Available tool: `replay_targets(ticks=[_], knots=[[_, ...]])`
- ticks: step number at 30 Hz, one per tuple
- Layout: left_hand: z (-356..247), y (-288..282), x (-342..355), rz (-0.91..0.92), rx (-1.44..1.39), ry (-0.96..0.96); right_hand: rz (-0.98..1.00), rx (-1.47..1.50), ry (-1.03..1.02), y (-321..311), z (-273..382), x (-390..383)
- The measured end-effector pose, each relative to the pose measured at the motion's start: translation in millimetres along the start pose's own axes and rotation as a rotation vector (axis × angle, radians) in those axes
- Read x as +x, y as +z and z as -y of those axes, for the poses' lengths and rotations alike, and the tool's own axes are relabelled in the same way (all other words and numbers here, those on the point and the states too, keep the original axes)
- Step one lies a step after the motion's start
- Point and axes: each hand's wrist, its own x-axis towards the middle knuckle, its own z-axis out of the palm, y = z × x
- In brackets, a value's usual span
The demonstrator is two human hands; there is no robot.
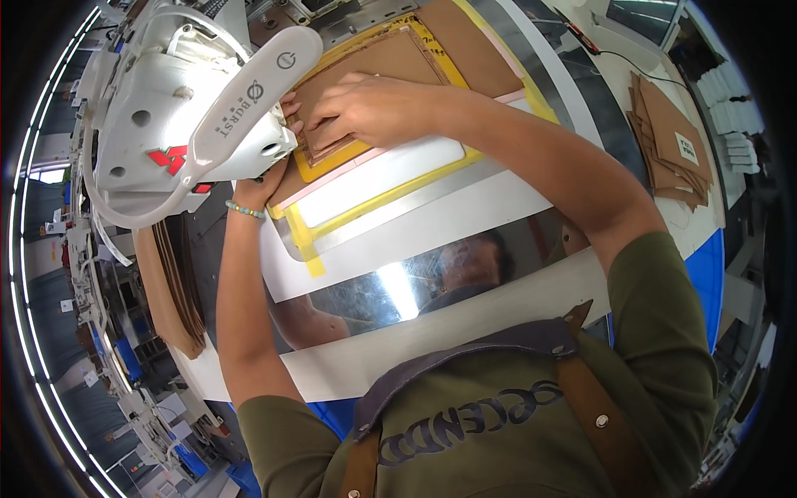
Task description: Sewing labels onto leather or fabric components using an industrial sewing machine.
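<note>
Fingers of the right hand point(365, 108) are resting half-bent, grasping nothing visible, on the brown panel point(383, 61) at twelve o'clock, best kept flat by even pressure, while the sewing-machine head point(137, 145) is hiding the left hand's point(266, 183) grasp, if any.

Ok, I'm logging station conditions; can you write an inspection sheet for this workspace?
Surface: pale table, reflective strip along the near side.
Job's things: brown panel inside a yellow frame, beside a white machine.
Clutter: brown pieces stacked at right, brown layered material at left.
Hands: right hand over the panel, fingers bent; left hand partly hidden by the machine, grip unclear.
Cables: thin dark cable from a slim tool, upper right.
Surroundings: other machines at left, white stacks at far right.
</note>
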Motion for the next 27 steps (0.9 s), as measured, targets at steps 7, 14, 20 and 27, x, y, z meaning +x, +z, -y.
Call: replay_targets(ticks=[7, 14, 20, 27], knots=[[-14, -1, 2, -0.005, 0.154, 0.083, 0.04, -0.053, -0.001, -4, 5, 0], [-29, -6, 8, 0.075, 0.232, 0.052, 0.094, -0.078, -0.012, -6, 6, 2], [-23, -11, 8, 0.084, 0.211, 0.103, 0.1, 0.039, 0.092, -5, 11, 5], [-10, -4, 1, 0.029, 0.26, 0.075, -0.049, -0.007, 0.157, 5, 6, -1]])
